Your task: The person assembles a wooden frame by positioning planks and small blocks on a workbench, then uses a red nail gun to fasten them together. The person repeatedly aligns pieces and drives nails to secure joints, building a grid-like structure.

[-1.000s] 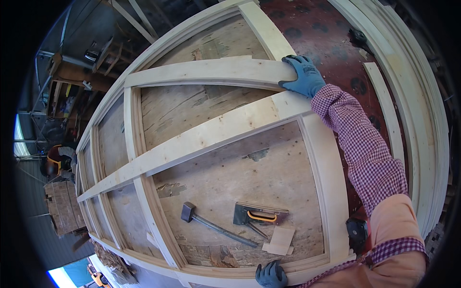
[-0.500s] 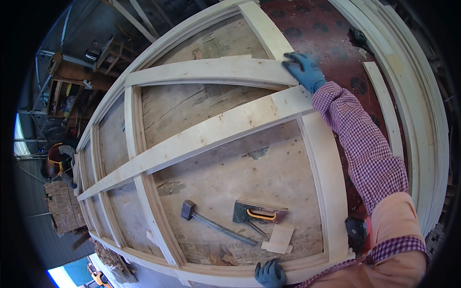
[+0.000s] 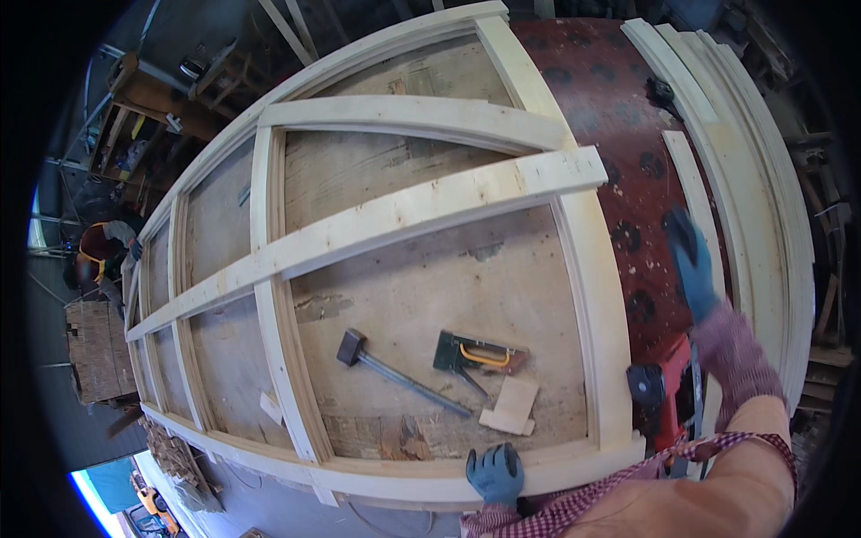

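- At 6 o'clock: left hand (image 3: 494, 472), gloved, laid flat on the wooden frame (image 3: 594, 296) lower rail, gripping nothing
- 3 o'clock: right hand (image 3: 691, 260), blurred, fingers extended, empty, hovering beside frame
- Step, judged: steadying frame; shifting the loose slat (image 3: 404, 215) would need a right-hand grasp
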